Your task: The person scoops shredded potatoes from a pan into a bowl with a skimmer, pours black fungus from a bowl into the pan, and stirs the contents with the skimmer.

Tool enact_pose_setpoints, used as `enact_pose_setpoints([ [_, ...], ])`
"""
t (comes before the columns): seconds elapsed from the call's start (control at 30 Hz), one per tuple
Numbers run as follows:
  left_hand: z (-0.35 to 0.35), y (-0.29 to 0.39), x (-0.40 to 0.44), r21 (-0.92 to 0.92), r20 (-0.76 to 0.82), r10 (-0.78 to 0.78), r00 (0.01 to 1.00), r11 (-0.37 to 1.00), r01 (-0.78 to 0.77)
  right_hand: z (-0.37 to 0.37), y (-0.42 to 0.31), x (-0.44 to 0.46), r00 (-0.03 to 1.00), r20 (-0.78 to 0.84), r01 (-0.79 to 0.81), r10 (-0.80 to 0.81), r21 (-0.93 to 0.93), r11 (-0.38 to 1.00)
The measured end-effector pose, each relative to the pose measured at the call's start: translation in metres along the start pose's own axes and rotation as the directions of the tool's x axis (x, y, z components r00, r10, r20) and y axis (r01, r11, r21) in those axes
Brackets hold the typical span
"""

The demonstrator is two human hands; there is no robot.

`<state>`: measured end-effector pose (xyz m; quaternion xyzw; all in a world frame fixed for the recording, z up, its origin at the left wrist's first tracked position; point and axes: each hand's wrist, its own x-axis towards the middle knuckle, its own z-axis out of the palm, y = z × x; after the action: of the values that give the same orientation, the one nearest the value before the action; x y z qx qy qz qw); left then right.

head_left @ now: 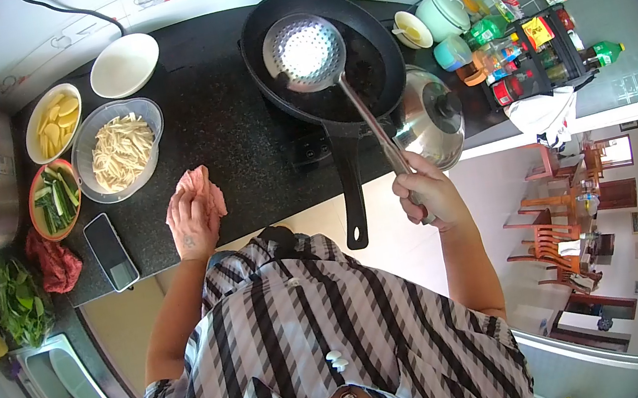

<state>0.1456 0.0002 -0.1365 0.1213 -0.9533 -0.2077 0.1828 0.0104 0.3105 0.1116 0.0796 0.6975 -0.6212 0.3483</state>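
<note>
The black countertop point(205, 74) carries a black frying pan point(370, 51) toward its back edge, the handle reaching past the front edge. A perforated steel skimmer point(306, 51) lies over the pan; whether it touches the inside, I cannot tell. A domed steel lid point(426, 143) sits just right of the pan. The right hand point(428, 191) has its fingers wrapped around the skimmer's handle. Near the front edge, the left hand point(189, 219) rests fingers together over a pink cloth point(204, 188); any grip is unclear. Farther left lies a smartphone point(110, 251).
</note>
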Motion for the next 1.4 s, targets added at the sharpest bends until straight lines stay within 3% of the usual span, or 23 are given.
enact_pose_setpoints([
  [0.1, -0.002, 0.003, 0.001, -0.009, -0.001, 0.001, 1.000, 1.000, -0.001, -0.003, 0.002, 0.008, 0.993, 0.036, -0.113, 0.110, 0.093, 0.989],
  [0.43, 0.001, 0.001, 0.000, -0.003, -0.042, 0.016, 0.999, 1.000, -0.016, -0.023, -0.004, 0.062, 0.990, -0.019, -0.134, 0.138, 0.143, 0.981],
  [0.6, 0.000, 0.001, 0.000, -0.009, -0.027, 0.005, 1.000, 1.000, -0.005, -0.035, -0.019, 0.078, 0.997, -0.074, 0.006, 0.004, 0.129, 0.992],
  [0.73, 0.000, 0.002, 0.000, -0.011, -0.025, -0.002, 1.000, 1.000, 0.002, -0.052, -0.019, 0.096, 0.977, -0.170, 0.121, -0.126, -0.041, 0.992],
  [0.83, -0.002, 0.003, 0.001, -0.011, -0.022, -0.009, 1.000, 1.000, 0.009, -0.049, -0.016, 0.106, 0.965, -0.186, 0.178, -0.185, -0.055, 0.983],
  [1.17, 0.000, 0.004, 0.000, 0.000, -0.020, -0.007, 1.000, 1.000, 0.007, -0.037, 0.002, 0.099, 0.997, 0.072, -0.040, 0.023, 0.236, 0.971],
  [1.4, 0.002, 0.001, 0.000, -0.001, -0.035, 0.000, 0.999, 1.000, 0.000, -0.011, -0.002, 0.060, 0.999, -0.012, 0.044, -0.043, 0.150, 0.988],
])
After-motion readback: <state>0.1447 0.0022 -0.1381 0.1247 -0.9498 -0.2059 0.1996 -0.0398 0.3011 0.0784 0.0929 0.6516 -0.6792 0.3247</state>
